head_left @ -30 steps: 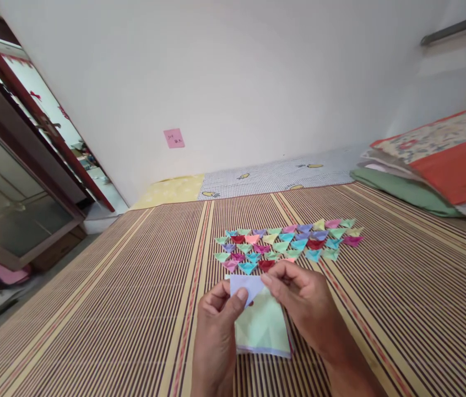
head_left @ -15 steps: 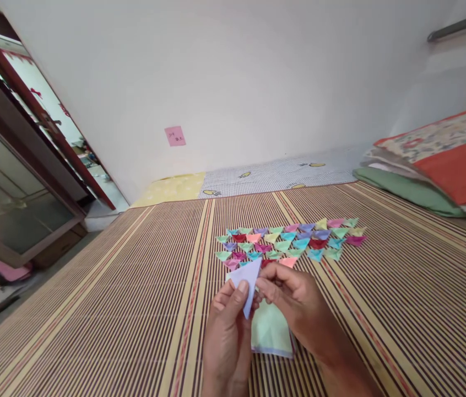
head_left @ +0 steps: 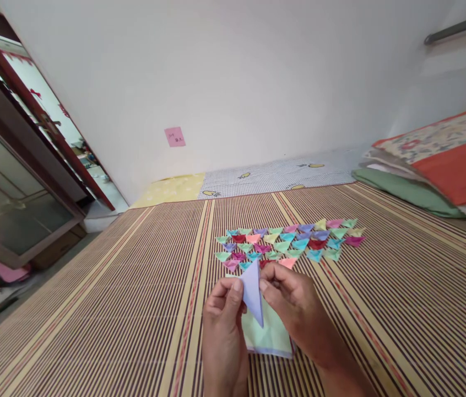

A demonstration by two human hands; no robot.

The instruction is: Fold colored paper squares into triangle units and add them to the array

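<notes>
Between my two hands is a lavender sheet of origami paper [head_left: 252, 295], folded into a triangle with one point up and one down. My left hand [head_left: 225, 314] pinches its left corner between thumb and fingers. At its right edge, my right hand [head_left: 293, 298] pinches the paper with thumb and forefinger. Below it on the mat lies a stack of square paper [head_left: 269, 333], pale green on top with a lavender edge showing. Just beyond my hands, several small folded paper boats [head_left: 285, 245] in many colours stand in rows.
The striped bamboo mat [head_left: 134, 309] covers the bed. Folded bedding [head_left: 443, 171] is piled at the right, by the white wall [head_left: 258, 82]. A pink note [head_left: 174, 137] sticks to the wall. A doorway and a glass-panelled cabinet [head_left: 14, 193] stand at the left.
The lavender paper has turned more upright, its lower point swinging slightly right. My left thumb has shifted left to the paper's corner. The boats and stack stay in place.
</notes>
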